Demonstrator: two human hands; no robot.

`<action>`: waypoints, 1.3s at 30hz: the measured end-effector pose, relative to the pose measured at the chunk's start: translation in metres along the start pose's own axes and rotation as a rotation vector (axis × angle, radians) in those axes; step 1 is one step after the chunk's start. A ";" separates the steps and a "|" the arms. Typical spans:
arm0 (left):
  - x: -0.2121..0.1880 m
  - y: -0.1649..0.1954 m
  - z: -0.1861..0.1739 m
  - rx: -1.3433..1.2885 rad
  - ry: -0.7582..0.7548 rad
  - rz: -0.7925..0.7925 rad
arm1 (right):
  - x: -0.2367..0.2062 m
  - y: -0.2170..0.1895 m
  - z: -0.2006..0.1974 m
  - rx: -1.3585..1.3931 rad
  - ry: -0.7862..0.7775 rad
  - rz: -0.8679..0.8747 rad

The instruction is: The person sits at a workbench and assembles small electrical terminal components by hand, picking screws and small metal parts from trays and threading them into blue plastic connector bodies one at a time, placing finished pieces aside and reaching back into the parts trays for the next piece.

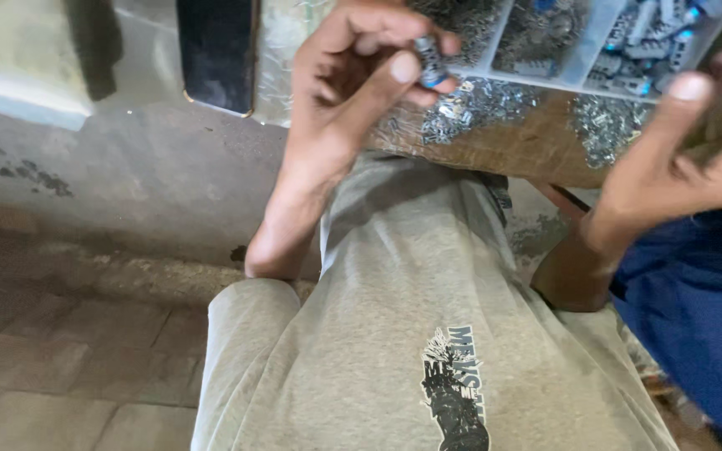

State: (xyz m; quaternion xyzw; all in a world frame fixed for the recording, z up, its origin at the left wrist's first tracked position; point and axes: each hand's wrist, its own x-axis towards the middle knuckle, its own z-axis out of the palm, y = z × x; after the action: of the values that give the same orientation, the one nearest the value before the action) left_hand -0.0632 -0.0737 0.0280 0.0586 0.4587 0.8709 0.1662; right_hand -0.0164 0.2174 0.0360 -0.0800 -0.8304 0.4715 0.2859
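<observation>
My left hand is raised over the edge of a wooden bench, pinching a small dark metal part with a blue end between thumb and fingertips. My right hand is lifted at the right with the thumb up and the fingers spread; I see nothing in it. Small shiny metal pieces lie loose on the bench just beyond my left hand, and another heap lies near my right hand. A divided tray behind them holds several grey and blue parts.
My grey shirt with a dark print fills the lower middle. Blue cloth is at the right. The wooden bench edge runs across the top. A dark panel stands at the upper left above a concrete and brick floor.
</observation>
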 end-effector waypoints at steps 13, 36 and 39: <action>-0.019 -0.047 0.038 -0.172 -0.058 -0.248 | -0.101 0.047 -0.075 -0.733 -0.410 -0.220; -0.033 -0.081 0.084 -0.093 -0.141 -0.493 | -0.052 0.002 -0.059 -0.035 -0.370 -0.265; -0.037 -0.081 0.085 -0.106 -0.141 -0.469 | -0.049 -0.011 -0.050 0.020 -0.400 -0.222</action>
State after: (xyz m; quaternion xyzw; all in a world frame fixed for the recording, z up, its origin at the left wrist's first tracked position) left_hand 0.0119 0.0225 0.0127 0.0026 0.4006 0.8252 0.3983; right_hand 0.0526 0.2285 0.0458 0.1097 -0.8695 0.4519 0.1663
